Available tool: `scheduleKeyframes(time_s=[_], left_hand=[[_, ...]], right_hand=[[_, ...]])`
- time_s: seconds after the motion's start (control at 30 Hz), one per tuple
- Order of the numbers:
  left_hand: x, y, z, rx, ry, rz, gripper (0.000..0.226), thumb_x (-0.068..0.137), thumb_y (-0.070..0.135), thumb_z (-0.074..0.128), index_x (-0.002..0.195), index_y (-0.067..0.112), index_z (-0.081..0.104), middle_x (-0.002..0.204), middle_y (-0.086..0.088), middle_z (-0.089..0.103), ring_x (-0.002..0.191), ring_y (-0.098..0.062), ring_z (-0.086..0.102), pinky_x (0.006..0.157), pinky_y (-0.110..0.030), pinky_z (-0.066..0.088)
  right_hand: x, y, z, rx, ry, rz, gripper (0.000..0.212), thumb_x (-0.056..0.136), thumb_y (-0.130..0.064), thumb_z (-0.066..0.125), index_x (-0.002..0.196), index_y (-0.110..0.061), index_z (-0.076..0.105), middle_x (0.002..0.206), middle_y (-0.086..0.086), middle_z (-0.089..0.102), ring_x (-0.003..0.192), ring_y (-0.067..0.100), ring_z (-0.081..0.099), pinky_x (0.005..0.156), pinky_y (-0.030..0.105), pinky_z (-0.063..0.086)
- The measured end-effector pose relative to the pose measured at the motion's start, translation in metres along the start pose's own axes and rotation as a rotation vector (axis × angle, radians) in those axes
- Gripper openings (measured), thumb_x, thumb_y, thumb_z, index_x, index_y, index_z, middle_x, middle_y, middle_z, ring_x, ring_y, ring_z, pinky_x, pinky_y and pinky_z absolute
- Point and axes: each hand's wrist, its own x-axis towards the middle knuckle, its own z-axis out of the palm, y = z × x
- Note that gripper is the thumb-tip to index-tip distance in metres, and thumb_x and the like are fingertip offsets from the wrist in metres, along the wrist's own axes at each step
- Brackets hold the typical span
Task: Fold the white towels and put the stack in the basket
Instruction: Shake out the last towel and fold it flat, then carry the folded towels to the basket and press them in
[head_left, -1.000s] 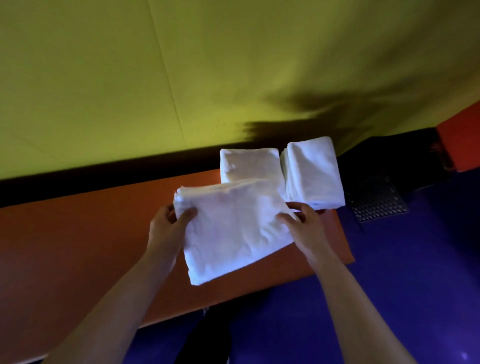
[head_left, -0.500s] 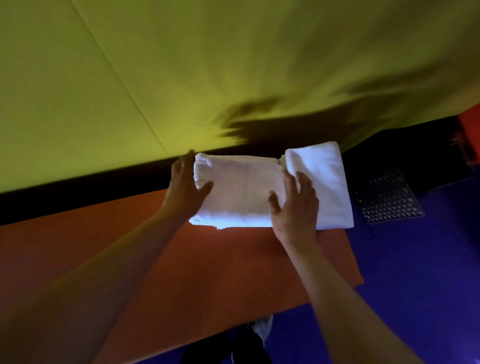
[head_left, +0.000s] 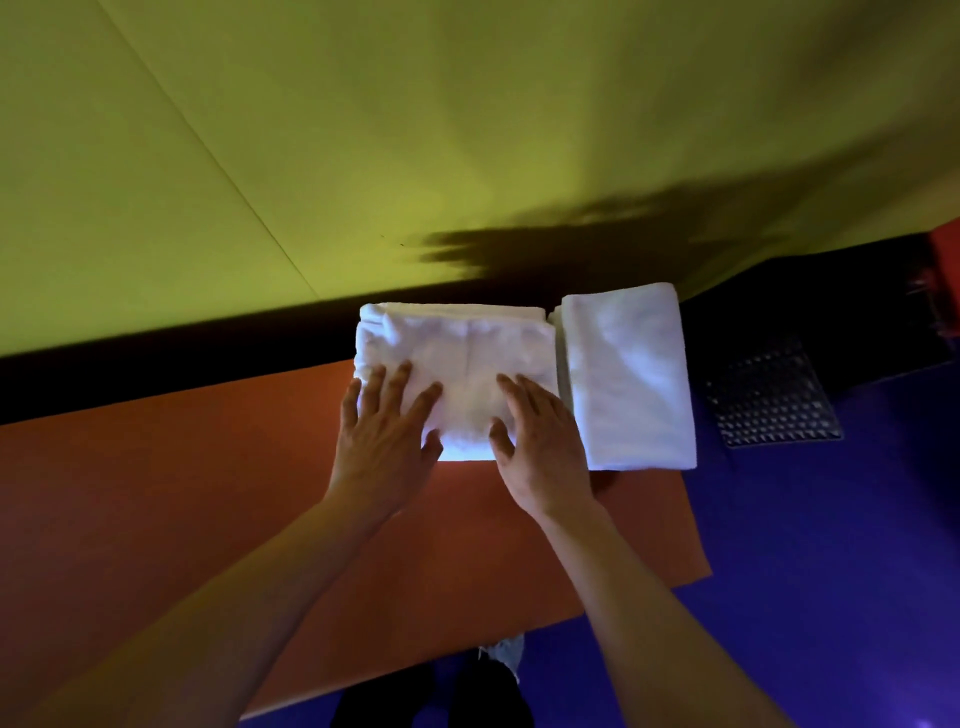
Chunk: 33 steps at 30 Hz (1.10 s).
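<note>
Left hand (head_left: 382, 441): grip wide, fingers spread flat, palm down on the near-left part of the folded towel stack (head_left: 457, 358), centre frame. Holds nothing, just presses.
Right hand (head_left: 540, 441): same, grip wide, fingers straight on the stack's near-right part, thumb at its near edge.
The stack shows layered edges along its far side; exact layer count can't be told.
Second folded towel (head_left: 628, 374) lies just right of the stack, edges touching or nearly so, not under either hand.
So two white towel piles counted, both on the orange counter (head_left: 156, 493), at its far right end.
Yellow-green wall (head_left: 363, 130) fills the upper frame, carrying one dark shadow.
One dark perforated basket (head_left: 774, 400) sits at right of frame on the blue floor (head_left: 831, 571), apart from the towels; no towel visible in it.
</note>
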Motion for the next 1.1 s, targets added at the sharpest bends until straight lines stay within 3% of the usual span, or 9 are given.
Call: scheduleKeyframes(time_s=[0.1, 0.2, 0.43, 0.53, 0.63, 0.7, 0.83, 0.97, 1.1], left_hand=[[0.003, 0.027, -0.012, -0.051, 0.009, -0.024, 0.057, 0.099, 0.042, 0.046, 0.154, 0.029, 0.034, 0.165, -0.007, 0.021, 0.153, -0.03, 0.013, 0.123, -0.046, 0.009], [0.005, 0.066, -0.022, -0.182, 0.052, 0.044, 0.053, 0.097, 0.033, 0.054, 0.148, 0.022, 0.046, 0.159, -0.009, 0.035, 0.147, -0.032, 0.029, 0.118, -0.045, 0.023], [0.024, 0.164, -0.009, -0.351, 0.074, 0.13, 0.049, 0.095, 0.022, 0.056, 0.144, 0.017, 0.049, 0.148, -0.008, 0.046, 0.133, -0.03, 0.044, 0.107, -0.043, 0.04], [0.039, 0.191, 0.005, -0.383, 0.049, 0.074, 0.052, 0.1, 0.024, 0.05, 0.15, 0.019, 0.037, 0.154, -0.005, 0.035, 0.135, -0.027, 0.04, 0.108, -0.042, 0.042], [0.051, 0.212, 0.018, -0.432, 0.041, -0.045, 0.059, 0.099, 0.02, 0.051, 0.154, 0.014, 0.031, 0.156, -0.007, 0.031, 0.137, -0.03, 0.038, 0.107, -0.04, 0.042], [0.055, 0.223, 0.027, -0.487, 0.056, -0.143, 0.064, 0.099, 0.017, 0.053, 0.156, 0.01, 0.025, 0.161, -0.009, 0.024, 0.143, -0.031, 0.032, 0.109, -0.038, 0.037], [0.056, 0.237, 0.052, -0.549, 0.041, -0.269, 0.073, 0.101, 0.023, 0.054, 0.159, 0.01, 0.012, 0.166, -0.013, 0.008, 0.154, -0.026, 0.012, 0.122, -0.038, 0.021], [0.056, 0.252, 0.069, -0.772, 0.011, -0.37, 0.073, 0.1, 0.022, 0.057, 0.16, 0.02, 0.014, 0.165, -0.01, 0.015, 0.151, -0.027, 0.021, 0.114, -0.038, 0.028], [0.05, 0.266, 0.078, -0.874, 0.004, -0.315, 0.068, 0.1, 0.018, 0.056, 0.158, 0.023, 0.02, 0.161, -0.003, 0.024, 0.146, -0.021, 0.03, 0.108, -0.02, 0.025]], right_hand=[[0.0, 0.011, -0.02, 0.024, 0.116, -0.053, 0.05, 0.095, -0.018, 0.062, 0.144, -0.013, 0.053, 0.142, 0.005, 0.059, 0.132, 0.024, 0.054, 0.107, 0.039, 0.046], [0.003, 0.036, -0.044, 0.026, 0.226, -0.068, 0.047, 0.09, -0.012, 0.066, 0.136, -0.011, 0.058, 0.13, 0.006, 0.066, 0.119, 0.026, 0.061, 0.098, 0.04, 0.05], [0.013, 0.128, -0.09, -0.012, 0.351, 0.14, 0.049, 0.079, -0.001, 0.064, 0.125, -0.016, 0.064, 0.128, 0.007, 0.062, 0.112, 0.033, 0.059, 0.088, 0.048, 0.043], [0.019, 0.161, -0.096, 0.08, 0.351, 0.112, 0.04, 0.083, -0.012, 0.071, 0.123, -0.016, 0.065, 0.129, 0.009, 0.058, 0.114, 0.033, 0.058, 0.086, 0.051, 0.046], [0.023, 0.183, -0.091, 0.198, 0.179, 0.071, 0.046, 0.085, -0.036, 0.076, 0.129, -0.025, 0.063, 0.139, 0.006, 0.047, 0.123, 0.028, 0.054, 0.091, 0.055, 0.051], [0.023, 0.196, -0.084, 0.29, 0.025, 0.06, 0.056, 0.085, -0.045, 0.074, 0.137, -0.039, 0.052, 0.144, 0.001, 0.038, 0.124, 0.024, 0.052, 0.093, 0.05, 0.054], [0.027, 0.222, -0.073, 0.506, -0.176, 0.073, 0.06, 0.093, -0.054, 0.06, 0.142, -0.066, 0.028, 0.147, -0.013, 0.032, 0.113, 0.0, 0.047, 0.085, 0.026, 0.05], [0.027, 0.246, -0.07, 0.592, -0.19, 0.003, 0.055, 0.097, -0.049, 0.057, 0.141, -0.067, 0.029, 0.136, -0.028, 0.029, 0.116, -0.027, 0.038, 0.073, 0.0, 0.043], [0.023, 0.274, -0.075, 0.574, -0.163, -0.008, 0.054, 0.097, -0.045, 0.057, 0.142, -0.064, 0.034, 0.138, -0.026, 0.032, 0.119, -0.026, 0.036, 0.076, -0.006, 0.04]])
